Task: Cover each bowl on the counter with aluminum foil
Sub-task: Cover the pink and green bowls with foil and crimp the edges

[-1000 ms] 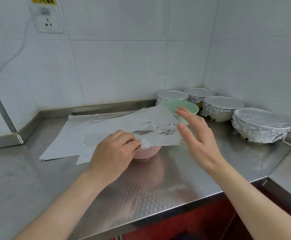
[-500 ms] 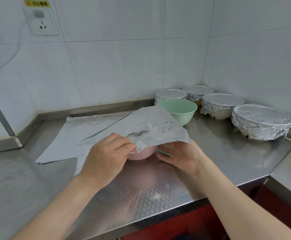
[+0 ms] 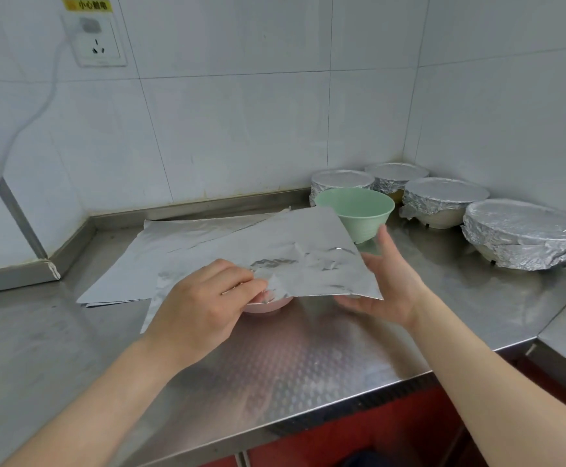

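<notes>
1. Since four foil-covered bowls (image 3: 524, 234) already sit in the far right corner with the wrap crimped down around their rims, I'd call this job well past halfway.
2. What's left, as far as I can see, is two bowls. The green bowl (image 3: 359, 210) just in front of the covered ones is bare and open on top. The pink bowl (image 3: 268, 303) is near the middle of the worktop (image 3: 275, 382), and only its near side peeks out.
3. The pink one is the bowl being worked on. A foil sheet (image 3: 291, 244) is draped loosely over it but isn't tucked or crimped yet, so that cover is only half done.
4. The left hand (image 3: 204, 308) pinches the near edge of that sheet right over the pink bowl's rim.
5. The right hand (image 3: 389, 284) is spread and relaxed at the sheet's right edge, with its fingers going under the near right corner. I can't tell if it actually touches the foil.
6. There's a stack of spare foil sheets (image 3: 180, 234) lying flat to the left, partly under the draped one, so there's plenty for the green bowl.
7. The only writing is a yellow label (image 3: 88, 4) above the wall socket (image 3: 98, 45). It's Chinese and a bit blurry, and it looks like 小心触电. There are no brands on the bowls or the foil.
</notes>
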Tool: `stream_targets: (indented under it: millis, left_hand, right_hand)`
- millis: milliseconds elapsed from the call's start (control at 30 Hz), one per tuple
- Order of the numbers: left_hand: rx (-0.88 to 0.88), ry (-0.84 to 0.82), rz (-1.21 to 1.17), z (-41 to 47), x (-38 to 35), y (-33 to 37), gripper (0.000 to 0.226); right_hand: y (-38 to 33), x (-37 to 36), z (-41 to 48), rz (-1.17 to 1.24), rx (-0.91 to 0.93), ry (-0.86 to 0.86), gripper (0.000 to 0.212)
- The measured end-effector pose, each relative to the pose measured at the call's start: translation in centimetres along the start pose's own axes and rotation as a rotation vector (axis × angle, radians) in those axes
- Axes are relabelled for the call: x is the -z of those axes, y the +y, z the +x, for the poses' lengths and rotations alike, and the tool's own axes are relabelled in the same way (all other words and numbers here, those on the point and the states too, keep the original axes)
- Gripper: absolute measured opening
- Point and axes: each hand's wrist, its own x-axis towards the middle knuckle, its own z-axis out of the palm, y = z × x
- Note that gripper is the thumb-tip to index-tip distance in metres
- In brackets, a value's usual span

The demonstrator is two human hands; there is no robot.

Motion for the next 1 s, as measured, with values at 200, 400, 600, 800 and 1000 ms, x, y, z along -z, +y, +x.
stream_targets:
  millis: [200, 400, 600, 800, 1000]
  left_hand:
    - [0.048, -0.141, 0.038, -0.5, 0.5, -0.9, 0.062]
    - [0.163, -0.445, -0.018, 0.0, 0.3, -0.7, 0.054]
    - [0.154, -0.484, -0.009, -0.8, -0.6, -1.3, 0.054]
    - [0.145, -0.455, -0.021, -1.0, -1.0, -1.4, 0.056]
    - [0.143, -0.436, -0.048, -0.8, -1.3, -1.3, 0.057]
  right_hand:
    - [-1.0, -2.3, 1.3, -0.174, -0.001, 0.045, 0.038]
    - [-0.9, -4.1, 2.5, -0.241, 0.084, 0.065, 0.034]
    - [-1.9, -4.0, 3.9, -0.414, 0.201, 0.311, 0.045]
    - [-4.6, -0.5, 6.3, -1.354, 0.340, 0.614, 0.061]
    - [-4.9, 1.6, 7.0, -1.395, 0.481, 0.730, 0.022]
